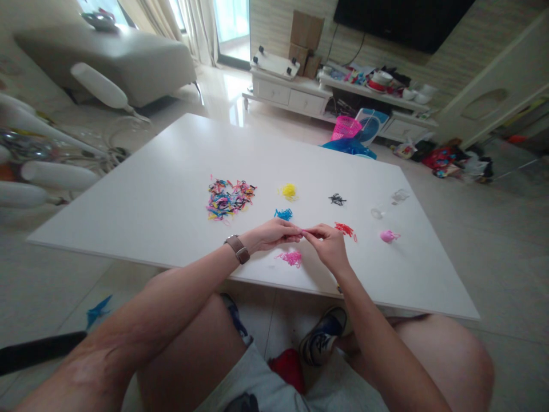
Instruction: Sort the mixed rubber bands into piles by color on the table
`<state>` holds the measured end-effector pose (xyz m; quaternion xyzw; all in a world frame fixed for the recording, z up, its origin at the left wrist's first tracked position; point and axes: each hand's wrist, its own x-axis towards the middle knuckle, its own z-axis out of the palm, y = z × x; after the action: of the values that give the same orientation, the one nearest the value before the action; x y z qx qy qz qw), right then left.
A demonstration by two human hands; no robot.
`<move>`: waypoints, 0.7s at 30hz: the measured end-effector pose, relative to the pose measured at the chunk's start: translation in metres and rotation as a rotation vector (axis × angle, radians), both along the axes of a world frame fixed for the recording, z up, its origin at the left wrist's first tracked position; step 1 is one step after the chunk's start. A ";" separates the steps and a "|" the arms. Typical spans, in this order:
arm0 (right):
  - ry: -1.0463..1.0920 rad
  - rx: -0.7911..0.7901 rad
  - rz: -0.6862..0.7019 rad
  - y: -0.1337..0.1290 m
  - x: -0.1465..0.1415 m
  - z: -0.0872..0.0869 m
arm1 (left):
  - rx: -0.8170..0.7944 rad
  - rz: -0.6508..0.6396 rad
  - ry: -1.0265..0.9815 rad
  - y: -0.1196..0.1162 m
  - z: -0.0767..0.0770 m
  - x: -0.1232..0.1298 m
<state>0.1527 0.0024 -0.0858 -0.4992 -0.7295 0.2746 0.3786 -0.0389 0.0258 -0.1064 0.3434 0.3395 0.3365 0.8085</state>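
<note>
My left hand [274, 232] and my right hand [328, 243] meet fingertip to fingertip above the white table [154, 171], both pinching a small pink piece [302, 231]. Just below my left hand lies a pile of pink bands [291, 258]. A blue pile [283, 214] sits directly above my left hand, with a yellow pile [289, 191] farther back. Red bands [344, 229] lie beside my right hand, and black ones [337, 199] are behind them. To the left is a large mixed-colour heap [229, 200].
A pink object [389, 236] and two clear items [377, 213] are on the table's right side. White chairs [100, 86] stand at the left. Beyond the table are a pink basket [345, 127] and a white cabinet [287, 94].
</note>
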 end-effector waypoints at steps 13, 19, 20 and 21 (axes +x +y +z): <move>0.271 -0.144 -0.158 0.006 0.000 -0.012 | -0.067 0.024 0.048 0.004 0.006 -0.003; 0.301 -0.159 -0.203 0.007 -0.003 -0.015 | -0.073 -0.001 0.091 0.006 0.005 -0.006; 0.299 -0.156 -0.203 0.007 -0.003 -0.014 | -0.079 0.020 0.092 0.008 0.006 -0.008; 0.295 -0.152 -0.202 0.006 -0.002 -0.014 | -0.088 0.049 0.099 0.010 0.007 -0.011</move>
<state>0.1507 0.0087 -0.0999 -0.5514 -0.5895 0.3596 0.4680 -0.0495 0.0362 -0.0998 0.3155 0.4017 0.3235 0.7965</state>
